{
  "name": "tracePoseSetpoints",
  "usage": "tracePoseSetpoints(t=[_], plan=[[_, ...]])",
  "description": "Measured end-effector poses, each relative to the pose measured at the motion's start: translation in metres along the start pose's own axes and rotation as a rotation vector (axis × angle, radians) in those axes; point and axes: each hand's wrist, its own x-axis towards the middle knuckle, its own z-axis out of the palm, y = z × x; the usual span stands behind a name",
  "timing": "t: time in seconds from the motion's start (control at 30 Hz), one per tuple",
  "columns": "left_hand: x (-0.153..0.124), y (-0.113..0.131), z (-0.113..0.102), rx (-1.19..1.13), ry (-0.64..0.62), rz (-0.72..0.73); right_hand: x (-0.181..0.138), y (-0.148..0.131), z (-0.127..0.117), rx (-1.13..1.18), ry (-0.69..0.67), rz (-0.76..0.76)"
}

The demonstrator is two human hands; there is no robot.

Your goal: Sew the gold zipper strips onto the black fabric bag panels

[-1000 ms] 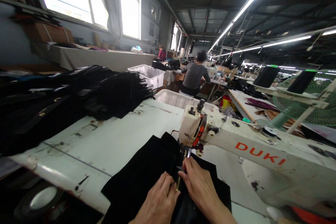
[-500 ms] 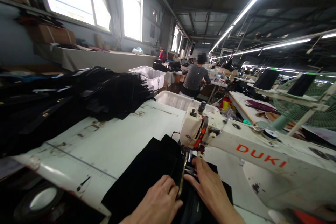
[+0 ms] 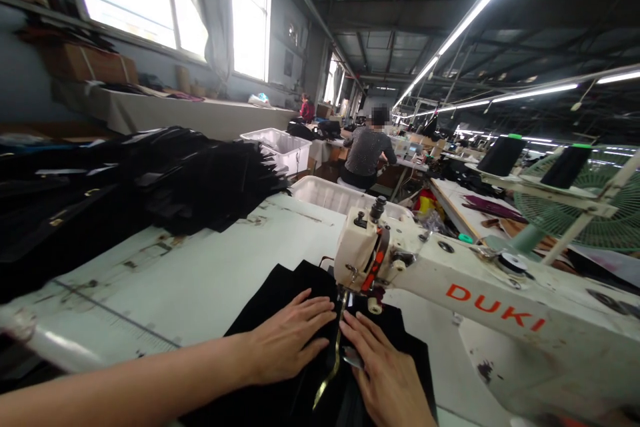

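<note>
My left hand [image 3: 290, 337] lies flat on black fabric [image 3: 267, 310], fingers stretched toward the sewing machine's [image 3: 357, 260] presser foot. A gold-toothed zipper [image 3: 330, 373] runs from under the foot toward me, its near end curving left. On the zipper's right side, my right hand [image 3: 385, 367] presses the fabric with extended fingers. Metal thread snips [image 3: 353, 357] are tucked under that hand, with only part of the blades showing; their handles are hidden. Both hands are just in front of the needle area, one on each side of the zipper.
A heap of black fabric pieces [image 3: 210, 177] covers the table's left. Behind the machine stands a white plastic bin [image 3: 320, 192]. Two black thread cones [image 3: 503, 155] and a green fan [image 3: 535, 233] are at right. A seated person [image 3: 370, 150] works further back.
My left hand has moved forward from the zipper's near part and now lies flat beside the foot. My right hand has flattened onto the fabric. The zipper's near end now lies loose.
</note>
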Motion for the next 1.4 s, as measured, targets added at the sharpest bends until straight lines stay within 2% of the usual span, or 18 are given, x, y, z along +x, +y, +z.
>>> tracePoseSetpoints(t=[0.17, 0.33, 0.47, 0.67, 0.8, 0.9, 0.97, 1.03, 1.13, 1.27, 1.33, 1.4], plan=[[0.012, -0.002, -0.002, 0.009, 0.015, -0.02, 0.013, 0.01, -0.002, -0.033, -0.027, 0.0], [0.01, -0.002, -0.001, 0.007, -0.003, -0.017, 0.007, 0.014, 0.007, -0.06, -0.001, -0.068], [0.01, -0.002, 0.0, -0.003, 0.037, -0.013, 0.008, 0.015, 0.01, -0.05, 0.02, -0.072], [0.012, -0.002, -0.002, -0.018, 0.018, -0.005, 0.008, 0.021, 0.009, -0.052, 0.024, -0.11], [0.011, -0.005, 0.004, 0.007, 0.052, 0.016, 0.009, 0.025, 0.007, -0.054, 0.013, -0.138], [0.014, -0.01, 0.006, 0.008, 0.073, 0.027, 0.011, 0.024, 0.006, -0.073, -0.005, -0.134], [0.014, -0.01, 0.0, 0.0, 0.04, 0.031, 0.012, 0.021, 0.004, -0.068, 0.002, -0.104], [0.008, -0.002, -0.01, 0.025, -0.034, 0.021, 0.01, 0.014, 0.0, -0.029, 0.032, -0.04], [-0.02, 0.024, -0.023, 0.092, -0.096, 0.039, 0.002, -0.001, -0.007, 0.114, 0.079, 0.1], [-0.067, 0.055, -0.015, 0.182, 0.099, 0.096, -0.012, -0.026, -0.013, 0.251, 0.099, 0.202], [-0.079, 0.055, -0.007, 0.16, 0.161, 0.074, -0.014, -0.034, -0.016, 0.249, 0.075, 0.226], [-0.077, 0.046, -0.007, 0.019, 0.166, -0.017, -0.012, -0.037, -0.02, 0.238, 0.012, 0.238]])
